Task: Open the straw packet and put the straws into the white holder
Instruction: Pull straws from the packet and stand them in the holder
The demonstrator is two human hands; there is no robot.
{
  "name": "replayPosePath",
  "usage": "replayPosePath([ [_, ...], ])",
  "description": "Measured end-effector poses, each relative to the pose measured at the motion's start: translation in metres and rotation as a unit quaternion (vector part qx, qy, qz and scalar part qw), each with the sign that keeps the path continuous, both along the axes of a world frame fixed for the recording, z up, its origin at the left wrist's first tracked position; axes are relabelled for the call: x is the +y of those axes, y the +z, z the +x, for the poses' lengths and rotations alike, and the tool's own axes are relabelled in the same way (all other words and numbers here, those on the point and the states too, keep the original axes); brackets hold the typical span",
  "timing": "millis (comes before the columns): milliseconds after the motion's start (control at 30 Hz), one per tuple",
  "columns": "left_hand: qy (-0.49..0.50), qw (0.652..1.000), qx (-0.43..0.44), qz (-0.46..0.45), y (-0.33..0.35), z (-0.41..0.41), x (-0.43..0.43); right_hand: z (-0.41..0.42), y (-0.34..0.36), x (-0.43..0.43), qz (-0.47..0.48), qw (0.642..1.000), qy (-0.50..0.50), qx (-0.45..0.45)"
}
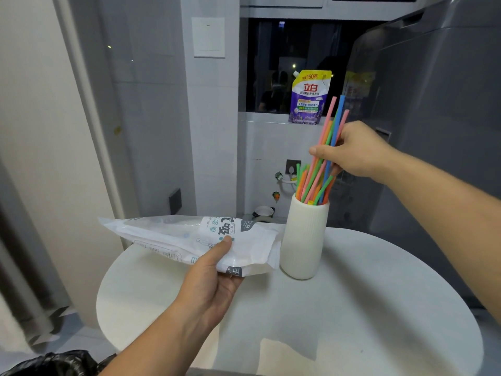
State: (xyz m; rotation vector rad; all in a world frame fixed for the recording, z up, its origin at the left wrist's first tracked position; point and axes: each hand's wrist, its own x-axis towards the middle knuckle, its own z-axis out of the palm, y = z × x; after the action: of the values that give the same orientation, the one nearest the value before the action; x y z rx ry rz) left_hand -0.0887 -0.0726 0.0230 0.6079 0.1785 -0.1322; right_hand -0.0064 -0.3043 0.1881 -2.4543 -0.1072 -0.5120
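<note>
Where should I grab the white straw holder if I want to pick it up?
Wrap your fingers round the ribbed middle of the white holder, coming in from its right over the table. It stands upright and round, so a side grip probably suits. The straws fill its top, and the straw packet lies close on its left.

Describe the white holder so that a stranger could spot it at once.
Start at the round white table. Near its far edge stands the white holder, a tall ribbed vase just right of the flat plastic packet. Unlike the packet, it stands upright with coloured straws sticking out of its top.
</note>
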Motion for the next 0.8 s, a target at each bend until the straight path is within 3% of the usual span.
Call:
replayPosePath([
  [500,-0.007,1.0,-0.004,0.01,0.001,0.0,0.0,0.008,-0.02,0.0,0.014,0.999,-0.008,0.029],
  [667,-0.008,1.0,-0.004,0.009,0.001,0.0,0.0,0.008,-0.017,0.006,0.01,1.0,-0.009,-0.017],
  [800,-0.007,1.0,-0.005,0.005,0.001,0.001,0.002,-0.002,-0.006,0.015,0.051,0.991,0.028,-0.121],
])
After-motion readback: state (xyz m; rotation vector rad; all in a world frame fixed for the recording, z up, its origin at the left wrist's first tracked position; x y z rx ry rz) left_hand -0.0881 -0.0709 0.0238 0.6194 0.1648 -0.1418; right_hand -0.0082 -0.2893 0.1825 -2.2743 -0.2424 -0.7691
